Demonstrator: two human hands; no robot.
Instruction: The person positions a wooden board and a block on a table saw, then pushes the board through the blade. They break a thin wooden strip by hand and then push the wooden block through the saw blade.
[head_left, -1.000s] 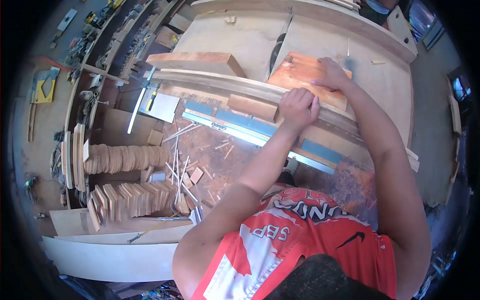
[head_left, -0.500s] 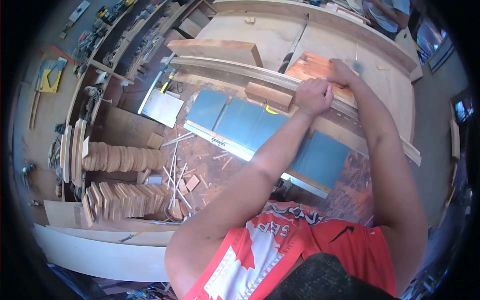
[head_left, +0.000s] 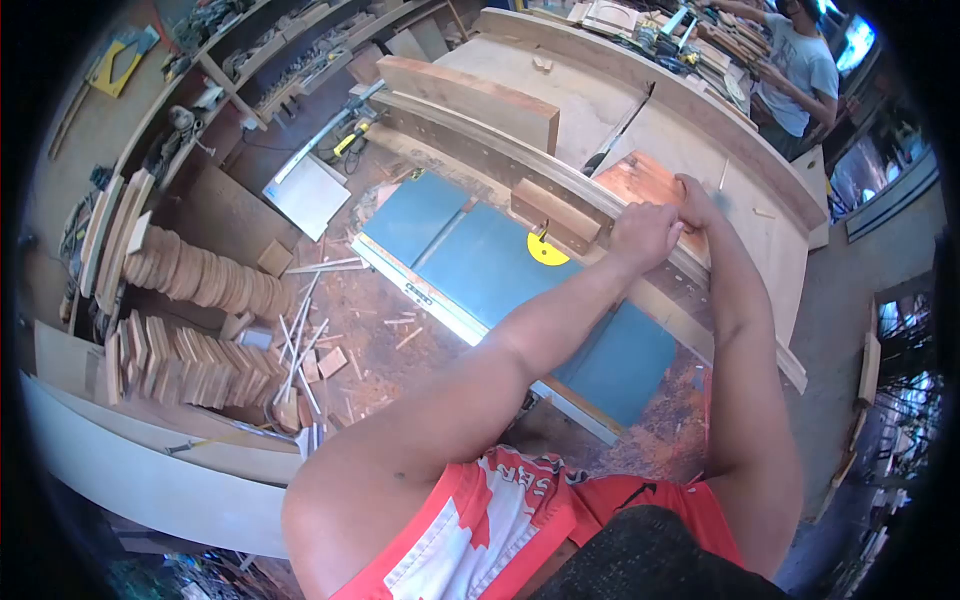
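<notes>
A reddish-brown wooden board (head_left: 640, 175) lies on the pale plywood sled base (head_left: 520, 75), right of the slot with the dark saw blade (head_left: 597, 160). My left hand (head_left: 646, 236) is closed over the long wooden fence (head_left: 480, 131), at the board's near edge. Just right of it, my right hand (head_left: 697, 203) grips the board's right side, its fingers curled over the edge. The two hands are close together. A small wood block (head_left: 556, 212) is fixed to the near side of the fence, above a yellow disc (head_left: 547, 248).
The blue-green saw table (head_left: 485, 262) lies under the sled. Stacked wood pieces (head_left: 195, 365) and thin offcuts stand at the lower left. A thick plank (head_left: 470, 98) rests behind the fence. Another person (head_left: 797, 75) stands at the upper right, near piled wood.
The camera view has shifted and turned, showing more of the other person. My hands stay at the fence and board, now closer together. More of the blade and yellow disc shows.
</notes>
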